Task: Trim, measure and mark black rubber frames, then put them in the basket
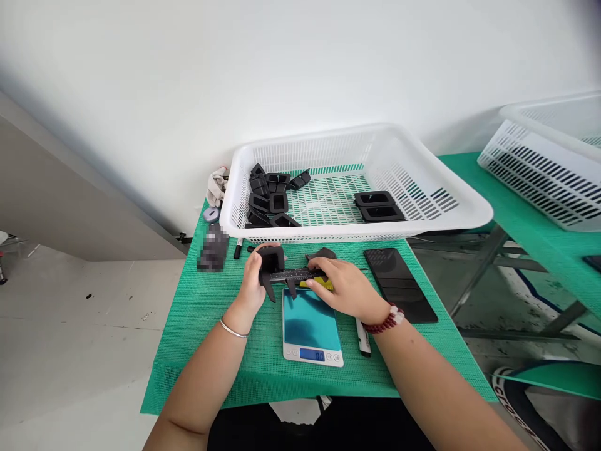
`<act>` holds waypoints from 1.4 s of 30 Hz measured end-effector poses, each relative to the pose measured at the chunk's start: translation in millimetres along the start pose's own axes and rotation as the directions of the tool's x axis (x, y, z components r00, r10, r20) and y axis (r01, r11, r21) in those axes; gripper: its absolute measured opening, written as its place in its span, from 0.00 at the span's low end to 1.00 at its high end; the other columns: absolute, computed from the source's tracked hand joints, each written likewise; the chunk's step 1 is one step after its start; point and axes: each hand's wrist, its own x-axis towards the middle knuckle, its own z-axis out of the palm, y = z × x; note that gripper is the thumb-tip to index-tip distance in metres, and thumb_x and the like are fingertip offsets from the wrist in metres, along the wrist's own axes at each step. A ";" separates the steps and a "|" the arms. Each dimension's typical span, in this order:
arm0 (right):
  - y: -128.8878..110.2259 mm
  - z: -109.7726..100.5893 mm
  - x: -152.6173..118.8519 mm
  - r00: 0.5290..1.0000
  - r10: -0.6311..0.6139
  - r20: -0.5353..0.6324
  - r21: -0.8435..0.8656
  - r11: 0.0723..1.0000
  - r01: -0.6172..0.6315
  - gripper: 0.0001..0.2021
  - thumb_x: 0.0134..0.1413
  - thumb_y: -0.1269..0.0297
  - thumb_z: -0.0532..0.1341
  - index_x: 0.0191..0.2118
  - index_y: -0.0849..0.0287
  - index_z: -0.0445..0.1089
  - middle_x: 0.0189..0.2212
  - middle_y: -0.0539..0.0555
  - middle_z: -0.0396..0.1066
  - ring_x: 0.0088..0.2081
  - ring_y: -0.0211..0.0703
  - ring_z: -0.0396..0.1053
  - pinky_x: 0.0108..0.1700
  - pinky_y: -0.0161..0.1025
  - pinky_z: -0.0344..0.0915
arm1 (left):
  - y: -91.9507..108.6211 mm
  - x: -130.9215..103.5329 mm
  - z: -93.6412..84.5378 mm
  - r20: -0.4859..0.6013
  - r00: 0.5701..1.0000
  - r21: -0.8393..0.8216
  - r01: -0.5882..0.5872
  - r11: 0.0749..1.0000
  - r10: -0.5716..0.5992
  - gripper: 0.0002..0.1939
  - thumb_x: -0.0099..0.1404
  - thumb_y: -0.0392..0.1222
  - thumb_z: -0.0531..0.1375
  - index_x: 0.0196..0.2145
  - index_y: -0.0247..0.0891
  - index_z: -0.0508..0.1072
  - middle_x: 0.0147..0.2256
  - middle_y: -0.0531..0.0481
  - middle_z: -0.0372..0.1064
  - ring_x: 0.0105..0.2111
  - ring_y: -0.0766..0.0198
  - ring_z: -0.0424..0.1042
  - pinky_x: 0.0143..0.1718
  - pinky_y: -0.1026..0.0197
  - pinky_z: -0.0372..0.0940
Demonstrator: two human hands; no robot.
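My left hand [253, 285] is closed around a black hollow plastic part [272, 255]. A black caliper [288, 276] lies across the front of that part, its long jaws pointing down and apart. My right hand [345, 288] grips the caliper's right end between thumb and fingers. Whether the caliper's upper jaws touch the part, I cannot tell. Just below both hands sits a digital scale [312, 329] with a shiny plate and a lit display. Behind my right fingers is a yellow and black object [323, 282], partly hidden, and another dark piece [322, 254].
A white plastic basket [357, 232] at the back holds several black parts [278, 202] at left and two stacked frames [379, 207] at right. A dark tablet [399, 285], a white marker [363, 338], black pens and a glove [216, 186] lie on the green-covered table [211, 351].
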 end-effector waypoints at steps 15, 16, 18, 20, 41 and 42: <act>5.4 -2.4 1.8 0.994 0.096 -0.058 -0.112 0.988 -0.102 0.21 0.63 0.50 0.47 0.37 0.61 0.69 0.31 0.56 0.72 0.31 0.44 0.68 0.31 0.39 0.61 | -19.8 4.9 -2.5 -0.117 0.993 -0.156 -0.023 0.987 0.005 0.30 0.60 0.64 0.54 0.52 0.42 0.68 0.52 0.43 0.68 0.56 0.52 0.64 0.53 0.52 0.63; 5.4 -2.1 1.5 0.993 0.096 -0.069 -0.106 0.989 -0.103 0.20 0.62 0.49 0.48 0.38 0.61 0.68 0.31 0.56 0.72 0.32 0.44 0.69 0.31 0.39 0.61 | -16.9 4.3 -0.9 -0.083 0.997 -0.181 -0.007 0.984 -0.008 0.28 0.61 0.62 0.53 0.51 0.42 0.69 0.52 0.43 0.69 0.56 0.51 0.64 0.53 0.51 0.62; 5.3 -0.7 0.8 0.991 0.090 -0.098 -0.094 0.991 -0.099 0.20 0.61 0.48 0.49 0.41 0.60 0.66 0.33 0.56 0.73 0.33 0.45 0.70 0.32 0.40 0.63 | -10.6 3.5 2.4 -0.046 0.999 -0.220 0.010 0.975 -0.021 0.25 0.63 0.60 0.52 0.48 0.41 0.72 0.49 0.44 0.71 0.55 0.51 0.65 0.54 0.49 0.62; 4.9 1.5 0.0 0.989 0.079 -0.127 -0.090 0.992 -0.091 0.20 0.60 0.47 0.51 0.45 0.60 0.63 0.35 0.57 0.73 0.34 0.47 0.70 0.34 0.41 0.64 | -5.7 3.5 4.5 -0.048 0.999 -0.269 0.009 0.963 -0.023 0.25 0.64 0.61 0.50 0.45 0.41 0.74 0.46 0.46 0.73 0.55 0.51 0.65 0.54 0.49 0.62; 1.4 7.2 -1.2 0.975 -0.080 -0.209 -0.063 0.996 0.068 0.21 0.62 0.57 0.51 0.57 0.61 0.50 0.42 0.62 0.68 0.43 0.52 0.69 0.42 0.50 0.69 | -5.4 10.1 0.8 -0.046 0.999 -0.428 -0.022 0.904 0.002 0.18 0.61 0.49 0.50 0.37 0.37 0.75 0.39 0.45 0.74 0.48 0.51 0.70 0.52 0.48 0.63; 1.1 7.0 -1.3 0.976 -0.083 -0.200 -0.051 0.996 0.074 0.21 0.62 0.58 0.51 0.57 0.61 0.50 0.42 0.62 0.68 0.43 0.51 0.69 0.42 0.50 0.69 | -6.0 10.5 0.5 -0.038 0.999 -0.420 -0.026 0.907 0.011 0.18 0.62 0.49 0.50 0.37 0.37 0.75 0.40 0.45 0.73 0.48 0.51 0.70 0.52 0.48 0.63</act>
